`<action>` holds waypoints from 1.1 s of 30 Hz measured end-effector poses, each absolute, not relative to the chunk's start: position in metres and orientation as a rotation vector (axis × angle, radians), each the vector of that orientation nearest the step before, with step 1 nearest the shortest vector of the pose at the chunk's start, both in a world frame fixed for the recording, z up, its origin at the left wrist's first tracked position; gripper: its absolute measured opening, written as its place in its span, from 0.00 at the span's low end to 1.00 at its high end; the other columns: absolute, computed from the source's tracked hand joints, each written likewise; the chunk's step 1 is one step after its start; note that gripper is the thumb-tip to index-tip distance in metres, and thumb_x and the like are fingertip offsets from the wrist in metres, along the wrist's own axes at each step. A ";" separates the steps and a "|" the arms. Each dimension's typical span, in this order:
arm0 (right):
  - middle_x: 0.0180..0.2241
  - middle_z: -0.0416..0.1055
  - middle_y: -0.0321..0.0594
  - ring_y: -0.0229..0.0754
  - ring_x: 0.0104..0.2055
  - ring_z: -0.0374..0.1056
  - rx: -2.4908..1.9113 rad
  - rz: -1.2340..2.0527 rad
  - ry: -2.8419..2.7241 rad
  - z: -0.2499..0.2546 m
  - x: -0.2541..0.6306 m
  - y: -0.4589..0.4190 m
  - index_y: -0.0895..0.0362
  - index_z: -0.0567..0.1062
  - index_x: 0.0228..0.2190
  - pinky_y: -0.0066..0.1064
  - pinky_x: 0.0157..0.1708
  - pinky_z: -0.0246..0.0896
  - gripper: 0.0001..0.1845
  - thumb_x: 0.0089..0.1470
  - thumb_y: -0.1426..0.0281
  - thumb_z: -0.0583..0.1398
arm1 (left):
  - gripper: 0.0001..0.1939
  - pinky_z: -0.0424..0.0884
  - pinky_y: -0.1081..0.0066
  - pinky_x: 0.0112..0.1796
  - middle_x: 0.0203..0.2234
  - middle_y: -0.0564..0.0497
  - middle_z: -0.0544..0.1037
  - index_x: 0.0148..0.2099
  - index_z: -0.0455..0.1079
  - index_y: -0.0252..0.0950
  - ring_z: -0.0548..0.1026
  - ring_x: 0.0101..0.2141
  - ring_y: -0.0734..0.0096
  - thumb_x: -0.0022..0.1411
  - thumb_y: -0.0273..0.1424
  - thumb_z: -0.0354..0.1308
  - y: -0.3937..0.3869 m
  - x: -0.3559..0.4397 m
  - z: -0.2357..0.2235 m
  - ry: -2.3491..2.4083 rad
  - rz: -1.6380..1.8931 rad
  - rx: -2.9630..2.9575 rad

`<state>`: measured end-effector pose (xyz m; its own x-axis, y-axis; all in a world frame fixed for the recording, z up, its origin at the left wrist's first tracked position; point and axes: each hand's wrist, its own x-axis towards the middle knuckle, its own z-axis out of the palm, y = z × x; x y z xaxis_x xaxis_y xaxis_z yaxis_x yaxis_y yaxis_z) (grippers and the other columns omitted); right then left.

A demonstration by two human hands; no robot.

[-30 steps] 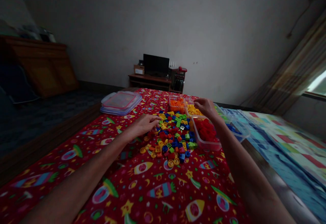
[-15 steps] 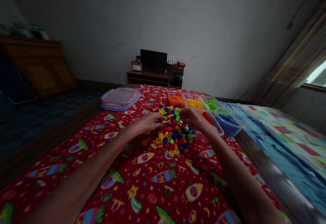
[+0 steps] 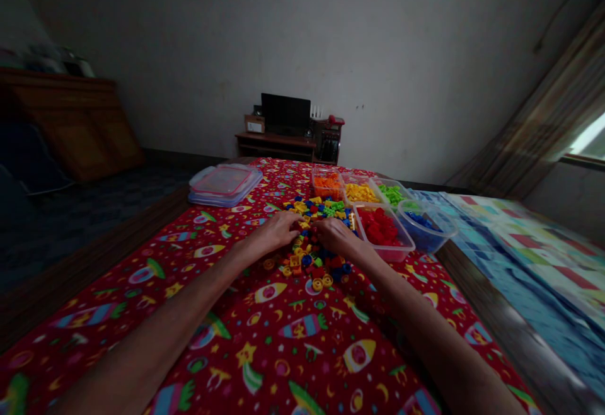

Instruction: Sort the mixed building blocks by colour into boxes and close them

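Note:
A mixed heap of toy building bricks (image 3: 296,262) in red, yellow, blue, green and orange lies on the red patterned cloth. At the heap's left side is my left hand (image 3: 280,230), its fingers curled in at the bricks. Across from it my right hand (image 3: 333,235) reaches down into the middle of the heap with its fingers drawn together. The two sets of fingertips are only a little apart. Whatever either hand pinches is too small or hidden to name. A clear box of red bricks (image 3: 379,227) stands just right of my right hand.
Behind and right stand clear boxes of orange bricks (image 3: 327,183), yellow bricks (image 3: 360,193) and green bricks (image 3: 391,195), plus a round tub of blue bricks (image 3: 420,223). Stacked lids (image 3: 224,182) lie back left. A bed (image 3: 529,257) adjoins the table's right edge (image 3: 477,292).
My right hand has come from above the boxes, left and down into the heap. My left hand has stayed beside the bricks, shifting only slightly. The view has tilted a little.

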<state>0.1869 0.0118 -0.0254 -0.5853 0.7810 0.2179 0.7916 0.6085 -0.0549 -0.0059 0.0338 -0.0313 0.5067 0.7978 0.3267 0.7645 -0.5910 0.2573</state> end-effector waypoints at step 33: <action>0.34 0.76 0.48 0.44 0.34 0.69 -1.646 -0.384 -2.027 0.021 0.289 0.017 0.59 0.74 0.42 0.31 0.32 0.57 0.15 0.57 0.67 0.53 | 0.16 0.47 0.56 0.60 0.53 0.49 0.71 0.52 0.67 0.44 0.58 0.60 0.60 0.63 0.38 0.52 -0.063 0.077 -0.043 0.292 0.491 3.125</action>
